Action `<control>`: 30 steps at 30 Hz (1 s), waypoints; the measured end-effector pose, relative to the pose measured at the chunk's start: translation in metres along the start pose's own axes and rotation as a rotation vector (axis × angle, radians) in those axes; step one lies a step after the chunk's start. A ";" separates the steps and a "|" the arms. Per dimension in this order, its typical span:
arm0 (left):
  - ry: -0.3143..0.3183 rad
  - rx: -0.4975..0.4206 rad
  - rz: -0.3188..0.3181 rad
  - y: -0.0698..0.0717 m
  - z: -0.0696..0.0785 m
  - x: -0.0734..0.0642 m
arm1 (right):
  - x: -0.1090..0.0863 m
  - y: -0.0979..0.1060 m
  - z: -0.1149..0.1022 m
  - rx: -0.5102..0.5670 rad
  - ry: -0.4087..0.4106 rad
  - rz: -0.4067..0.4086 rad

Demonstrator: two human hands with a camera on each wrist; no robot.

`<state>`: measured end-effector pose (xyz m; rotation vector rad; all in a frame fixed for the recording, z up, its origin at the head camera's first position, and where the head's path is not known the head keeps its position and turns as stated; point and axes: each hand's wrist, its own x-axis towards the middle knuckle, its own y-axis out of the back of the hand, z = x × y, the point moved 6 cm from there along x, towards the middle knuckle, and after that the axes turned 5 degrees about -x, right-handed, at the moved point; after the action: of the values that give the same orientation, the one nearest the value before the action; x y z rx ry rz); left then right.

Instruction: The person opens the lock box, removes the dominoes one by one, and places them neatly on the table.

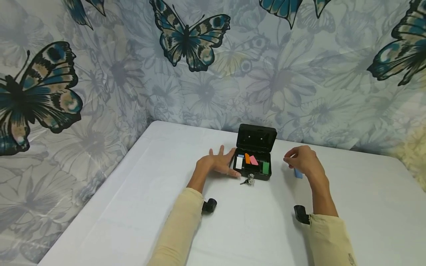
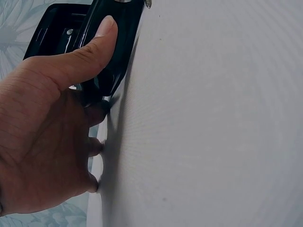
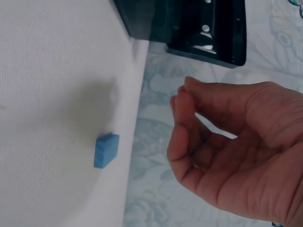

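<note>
A small black lidded box (image 1: 237,173) stands with its lid (image 1: 256,137) raised. Inside lie a white piece (image 1: 239,162) with a blue end, an orange piece (image 1: 247,158), a pink piece (image 1: 253,160) and a green piece (image 1: 266,167). My left hand (image 1: 219,162) spreads its fingers beside the box, and its thumb (image 2: 97,49) rests on the box's front. Over the table to the right, my right hand (image 1: 303,159) hovers with loosely bent fingers and thumb close to the fingertips, holding nothing visible. Below it lies a blue block (image 3: 106,150), partly hidden in the head view.
Keys (image 1: 245,182) hang from a silver lock (image 1: 251,178) at the box's front. The white-covered table (image 1: 133,214) reaches back to a butterfly-patterned cloth (image 1: 206,92) behind the box. Black wrist cameras (image 1: 210,205) jut out from both sleeves.
</note>
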<state>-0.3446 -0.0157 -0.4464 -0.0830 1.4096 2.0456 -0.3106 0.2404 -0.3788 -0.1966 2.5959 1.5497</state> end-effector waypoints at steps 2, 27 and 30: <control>0.000 0.000 -0.001 0.000 0.000 0.000 | 0.000 -0.001 -0.002 0.015 0.026 -0.001; 0.004 0.015 -0.014 -0.002 0.001 -0.002 | 0.010 -0.032 -0.031 0.074 0.113 -0.079; 0.003 0.018 -0.009 -0.001 0.002 -0.002 | 0.012 -0.033 -0.031 0.053 0.106 -0.075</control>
<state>-0.3415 -0.0152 -0.4459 -0.0844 1.4263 2.0260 -0.3174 0.1965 -0.3947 -0.3772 2.6723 1.4824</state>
